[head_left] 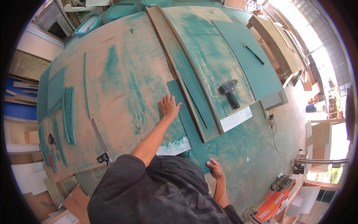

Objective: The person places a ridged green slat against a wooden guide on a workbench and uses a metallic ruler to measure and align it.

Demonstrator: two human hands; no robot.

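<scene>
A long teal ribbed strip (192,134) lies slantwise toward me, along the left side of a framed board (203,127). My left hand (170,106) rests at the upper part of the strip. Its thumb is spread over the ribs, and the fingers lie at the left edge. At the near end, which reaches past the table edge, my right hand (216,168) is closed on the strip, thumb on top. Under the strip near my body is a white, teal-stained sheet (173,146).
A cordless drill (230,93) lies right of the framed board, and a hammer (254,54) on a teal panel (238,48). Leftward on the dusty worktable (123,86) are a ribbed bundle (69,115), a combination square (102,149) and black-handled scissors (51,139). A cable (261,143) crosses the floor.
</scene>
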